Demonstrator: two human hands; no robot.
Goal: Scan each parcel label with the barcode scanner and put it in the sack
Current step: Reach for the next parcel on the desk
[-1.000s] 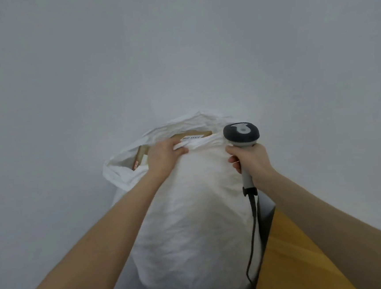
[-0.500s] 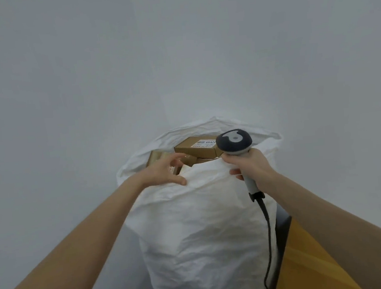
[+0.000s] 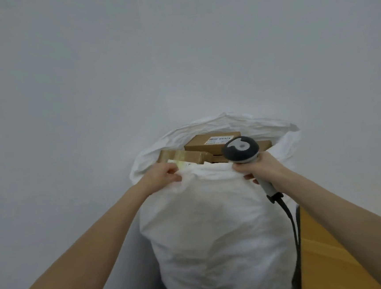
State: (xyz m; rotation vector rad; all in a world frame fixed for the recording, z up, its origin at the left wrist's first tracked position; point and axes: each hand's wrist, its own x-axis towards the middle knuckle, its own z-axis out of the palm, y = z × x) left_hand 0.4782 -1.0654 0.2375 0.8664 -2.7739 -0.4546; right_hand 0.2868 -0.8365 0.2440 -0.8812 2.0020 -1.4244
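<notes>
Squarely at 6 o'clock of the head view: white sack (image 3: 215,234), upright, full and bulging, mouth gaping toward 12 o'clock, base cut off by the bottom edge. Left hand (image 3: 162,176) at 8 o'clock of the mouth, fingers curled over, pinching a fold of the near rim; fingertips tucked into the cloth and hidden. Right hand (image 3: 262,169) at 4 o'clock of the mouth, wrapped round the handle of the barcode scanner (image 3: 240,150); thumb and forefinger down on the same rim, hard to tell whether pinching cloth too or only resting against it. Scanner head dark grey with a pale patch on top, leaning over the mouth toward 10 o'clock; window face turned away, unseen. Black cable (image 3: 292,223) hanging from the handle's end toward 6 o'clock along the sack's right flank, lost at the frame edge.

Inside the mouth, at 12 o'clock, brown cardboard parcel (image 3: 205,143) lying flat, white label (image 3: 219,139) up, print upside down and mostly too small to read; right end covered by the scanner head. At 10 o'clock, second parcel (image 3: 186,157) with glossy tape across it, near edge hidden behind the rim and the left hand. More cardboard beneath and between, only slivers showing.

At 4 o'clock of the frame, corner of a wooden surface (image 3: 328,259), mostly behind the right forearm. Elsewhere, plain pale wall (image 3: 177,53).
</notes>
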